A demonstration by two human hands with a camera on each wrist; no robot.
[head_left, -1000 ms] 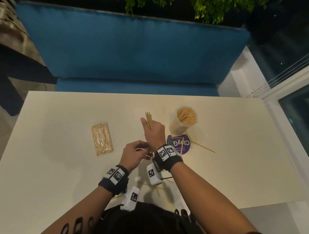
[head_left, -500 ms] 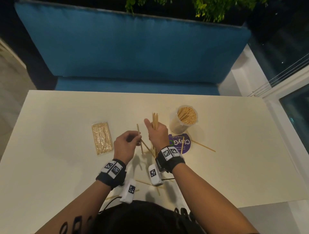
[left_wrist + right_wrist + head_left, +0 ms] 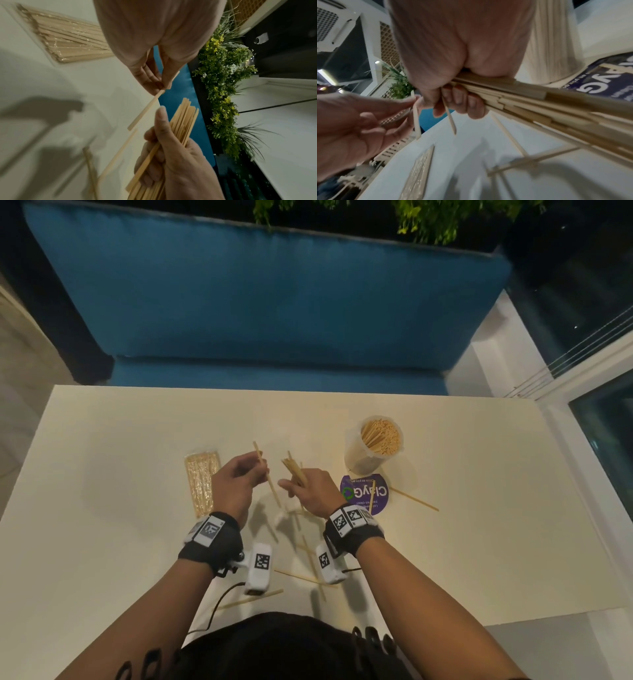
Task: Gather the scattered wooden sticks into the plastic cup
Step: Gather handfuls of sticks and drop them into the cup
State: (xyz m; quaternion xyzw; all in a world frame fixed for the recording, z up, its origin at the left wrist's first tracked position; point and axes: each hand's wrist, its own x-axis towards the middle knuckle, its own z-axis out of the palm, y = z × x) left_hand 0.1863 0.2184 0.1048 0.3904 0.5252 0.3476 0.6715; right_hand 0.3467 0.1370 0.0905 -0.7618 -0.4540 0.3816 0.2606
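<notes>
My right hand grips a bundle of wooden sticks above the table's middle; the bundle fills the right wrist view and fans upward in the left wrist view. Just left of it, my left hand pinches a single stick between thumb and fingers, also seen in the left wrist view. The clear plastic cup, packed with sticks, stands to the right. Several loose sticks lie near the front edge, and one lies right of the cup.
A wrapped pack of sticks lies left of my hands. A purple round lid with a stick on it sits below the cup. The cream table faces a blue sofa; plants stand behind it.
My left hand rose from the table with one stick and moved left and up. My right hand tilted its bundle leftward.
</notes>
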